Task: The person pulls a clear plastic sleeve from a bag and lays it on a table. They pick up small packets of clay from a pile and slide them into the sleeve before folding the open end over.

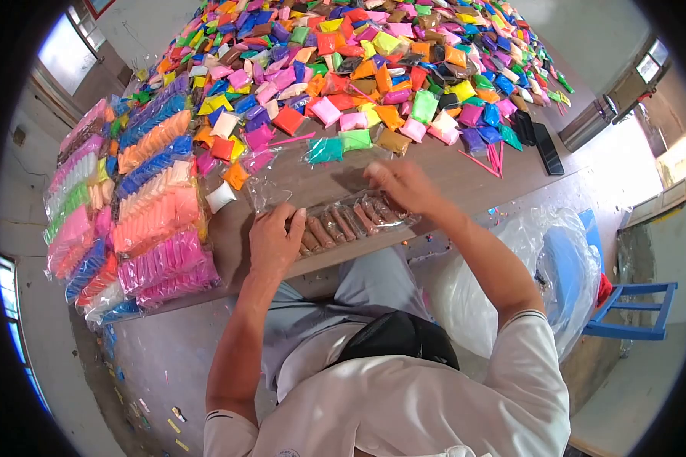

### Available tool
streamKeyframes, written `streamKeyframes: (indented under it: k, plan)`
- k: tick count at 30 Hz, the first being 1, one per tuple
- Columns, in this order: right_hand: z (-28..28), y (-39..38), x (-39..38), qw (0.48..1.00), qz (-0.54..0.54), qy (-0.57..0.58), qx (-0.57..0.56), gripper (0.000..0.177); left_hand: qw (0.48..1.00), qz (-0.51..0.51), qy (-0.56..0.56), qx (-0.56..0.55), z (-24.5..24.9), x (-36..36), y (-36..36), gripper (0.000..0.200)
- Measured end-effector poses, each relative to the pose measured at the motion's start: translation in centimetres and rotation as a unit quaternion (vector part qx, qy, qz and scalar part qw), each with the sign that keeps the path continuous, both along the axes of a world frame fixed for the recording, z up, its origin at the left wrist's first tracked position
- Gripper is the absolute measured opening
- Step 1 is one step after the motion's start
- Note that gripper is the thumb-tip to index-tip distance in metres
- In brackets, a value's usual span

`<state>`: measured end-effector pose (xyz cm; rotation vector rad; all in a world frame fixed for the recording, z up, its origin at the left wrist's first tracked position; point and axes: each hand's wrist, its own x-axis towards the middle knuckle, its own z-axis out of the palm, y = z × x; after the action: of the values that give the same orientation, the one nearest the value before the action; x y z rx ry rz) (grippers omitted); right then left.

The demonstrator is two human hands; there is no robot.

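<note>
A clear plastic bag lies near the table's front edge, with a row of several brown packets in it. My left hand is closed on the bag's left end, its thumb and index finger bent close together. At the bag's upper right, my right hand has its fingers curled in at the loose plastic; slight blur softens them. Just beyond the bag lie a teal packet, a light green packet and a brown packet. A white packet rests to the left of my left hand.
A large heap of coloured packets covers the table's far side. Filled bags are stacked at the left. Pink sticks, a black phone and a metal tumbler are at the right. Beside me are clear plastic and a blue stool.
</note>
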<state>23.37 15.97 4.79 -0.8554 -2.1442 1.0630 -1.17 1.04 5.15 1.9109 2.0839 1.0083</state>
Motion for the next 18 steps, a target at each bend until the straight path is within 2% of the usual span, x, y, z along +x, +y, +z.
streamKeyframes:
  k: [1,4,7,10,13,18]
  plan:
    - [0.4,-0.1,0.4,0.994,-0.026,0.035,-0.098,0.038,1.0,-0.001,0.0,0.003,0.0,0.0,-0.1,0.023]
    - [1.2,1.8,1.9,0.993,0.0,0.109,-0.042,0.033,1.0,0.001,-0.002,-0.004,0.0,0.1,-0.1,0.023]
    - [2.8,1.9,3.0,0.995,0.011,0.091,-0.041,0.026,1.0,0.001,0.001,-0.007,-0.1,0.1,0.0,0.023]
    - [3.4,1.3,3.2,0.998,0.031,0.024,-0.043,0.027,1.0,0.0,0.005,-0.003,-0.1,0.1,-0.1,0.023]
    - [4.3,0.8,3.1,0.994,0.067,-0.081,0.038,0.031,1.0,-0.002,0.006,-0.001,-0.2,0.0,-0.1,0.023]
    - [3.5,0.0,1.5,0.969,0.09,-0.159,0.168,0.038,1.0,0.001,-0.002,-0.007,-0.1,0.1,-0.1,0.022]
